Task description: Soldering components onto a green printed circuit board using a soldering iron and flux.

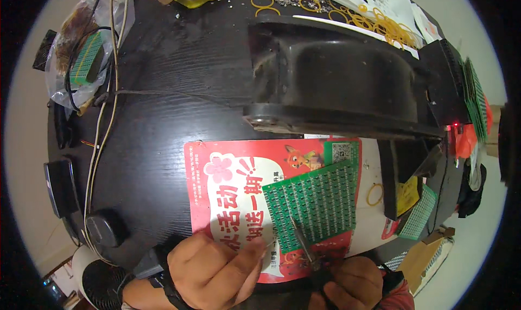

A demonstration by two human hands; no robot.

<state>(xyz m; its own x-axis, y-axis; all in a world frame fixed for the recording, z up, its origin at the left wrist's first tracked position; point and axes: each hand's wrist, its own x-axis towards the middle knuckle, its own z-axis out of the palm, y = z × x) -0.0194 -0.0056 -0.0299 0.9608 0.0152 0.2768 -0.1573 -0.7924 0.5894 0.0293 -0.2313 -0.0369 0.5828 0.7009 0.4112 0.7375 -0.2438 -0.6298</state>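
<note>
A green circuit board panel (317, 204), covered in rows of small parts, lies tilted on a red and white printed sheet (203, 201). My right hand (353, 283) is closed around the dark handle of a soldering iron (305, 246). The iron's thin metal tip points up and left over the board's lower left part; whether it touches cannot be told. Beside the board's lower left corner, my left hand (214, 269) is pinched, with a thin pale strand showing at its fingertips. A dark strap circles the left wrist.
A big black plastic housing (342, 87) stands behind the board. Rubber bands (380, 25) and small metal bits lie beyond it. Cables (113, 65) and a plastic bag (59, 71) with boards line the left. More green boards (420, 212) lean at the right, near a small red light.
</note>
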